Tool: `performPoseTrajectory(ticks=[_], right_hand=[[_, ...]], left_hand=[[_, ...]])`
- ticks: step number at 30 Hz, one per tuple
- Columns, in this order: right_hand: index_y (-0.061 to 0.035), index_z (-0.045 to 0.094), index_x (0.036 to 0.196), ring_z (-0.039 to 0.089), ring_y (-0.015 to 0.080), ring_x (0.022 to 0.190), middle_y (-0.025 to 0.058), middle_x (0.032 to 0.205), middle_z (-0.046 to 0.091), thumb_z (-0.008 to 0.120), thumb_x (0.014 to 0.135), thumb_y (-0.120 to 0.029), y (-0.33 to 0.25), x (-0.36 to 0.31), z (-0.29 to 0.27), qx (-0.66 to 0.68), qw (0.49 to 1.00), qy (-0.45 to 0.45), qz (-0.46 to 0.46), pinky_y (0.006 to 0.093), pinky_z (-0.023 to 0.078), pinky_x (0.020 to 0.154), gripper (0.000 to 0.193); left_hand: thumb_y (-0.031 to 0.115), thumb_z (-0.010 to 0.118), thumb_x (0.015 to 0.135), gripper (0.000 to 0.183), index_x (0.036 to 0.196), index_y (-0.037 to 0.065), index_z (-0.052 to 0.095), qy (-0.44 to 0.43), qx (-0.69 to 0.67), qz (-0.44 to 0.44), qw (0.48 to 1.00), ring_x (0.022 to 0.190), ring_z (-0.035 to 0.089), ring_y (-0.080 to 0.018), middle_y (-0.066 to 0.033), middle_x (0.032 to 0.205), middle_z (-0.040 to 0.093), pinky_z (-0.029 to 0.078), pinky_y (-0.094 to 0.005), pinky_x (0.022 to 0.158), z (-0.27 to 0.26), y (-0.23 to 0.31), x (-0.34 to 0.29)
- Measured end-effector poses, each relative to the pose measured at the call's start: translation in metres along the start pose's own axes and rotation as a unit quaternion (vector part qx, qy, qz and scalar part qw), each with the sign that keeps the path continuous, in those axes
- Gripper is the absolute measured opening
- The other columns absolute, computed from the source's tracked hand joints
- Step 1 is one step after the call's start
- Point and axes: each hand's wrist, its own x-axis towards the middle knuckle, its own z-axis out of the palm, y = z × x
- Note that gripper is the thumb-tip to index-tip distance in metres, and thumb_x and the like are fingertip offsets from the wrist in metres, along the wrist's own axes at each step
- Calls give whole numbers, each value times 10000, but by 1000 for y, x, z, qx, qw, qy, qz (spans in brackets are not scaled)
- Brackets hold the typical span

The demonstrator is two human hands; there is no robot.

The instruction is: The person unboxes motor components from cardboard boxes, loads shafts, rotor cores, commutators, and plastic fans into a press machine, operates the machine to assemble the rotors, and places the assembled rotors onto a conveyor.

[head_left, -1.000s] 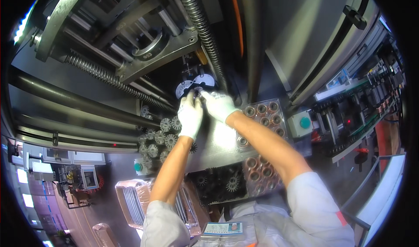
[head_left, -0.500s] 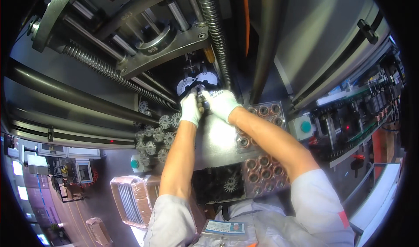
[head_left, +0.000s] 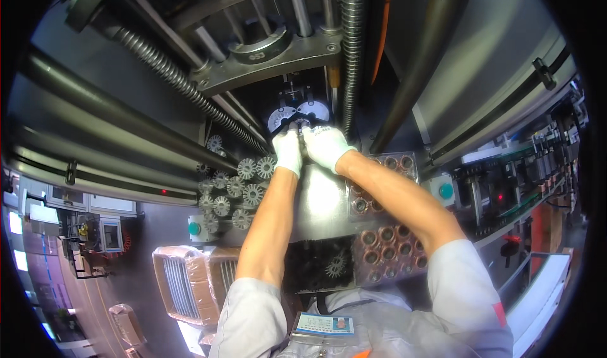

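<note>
Both my hands wear white gloves and reach up into a machine. My left hand (head_left: 289, 151) and my right hand (head_left: 324, 146) are pressed together around a small dark part (head_left: 301, 130), just below a round white-faced fixture (head_left: 297, 115). The part is mostly hidden by my fingers. Left of my left forearm, several grey toothed rotor pieces (head_left: 243, 187) stand on a metal work surface (head_left: 322, 200). Right of my right forearm sits a tray (head_left: 387, 238) of copper-wound round parts.
Overhead run thick steel rods (head_left: 114, 108), a threaded screw shaft (head_left: 167, 67) and a corrugated hose (head_left: 352, 36). A grey clamp block (head_left: 265, 58) sits above the fixture. Green buttons (head_left: 446, 190) flank the bench. Wrapped pallets (head_left: 183, 282) stand lower left. A loose rotor (head_left: 333, 264) lies on a black mat.
My view has tilted slightly, shifting the machine in frame. Both hands stay clasped at the same spot under the white fixture, fingers closing a little tighter together.
</note>
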Motion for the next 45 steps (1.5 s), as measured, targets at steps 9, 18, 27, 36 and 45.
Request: performPoseTrajectory(ticks=[9,18,27,36,45], right_hand=[[14,703,971,703,382,902,242,960,714,480,1004,-382,5,8,-2,203,951,69,221,480,558,796,455],[-44,655,781,590,174,509,56,634,624,444,1007,-544,9,37,15,410,814,-66,407,348,503,462,588],[-54,558,888,406,125,378,38,579,488,416,1025,-559,10,45,5,467,781,-138,391,263,321,335,543],[-41,629,766,504,149,438,38,606,576,448,1019,-528,11,37,2,442,813,-99,364,305,406,388,578],[-13,675,952,567,119,498,58,718,656,566,1002,-339,-21,-71,-69,453,871,-11,190,288,444,468,348]], left_hand=[[255,464,1064,193,1035,95,568,-18,-124,-39,991,489,493,-104,-26,704,583,521,-301,467,-1,0,-20],[370,655,957,388,1128,23,653,24,60,10,998,429,456,-100,-18,642,581,327,-263,322,7,1,-7],[236,726,892,411,1143,-88,691,100,116,69,986,715,637,-149,-125,855,737,489,-290,667,4,-12,13],[254,636,960,325,1153,1,699,76,175,63,980,456,553,-126,-69,719,674,417,-287,399,6,-21,27],[280,554,961,321,1183,66,645,-35,650,364,667,884,694,-359,-177,948,711,542,-470,795,-15,19,-40]])
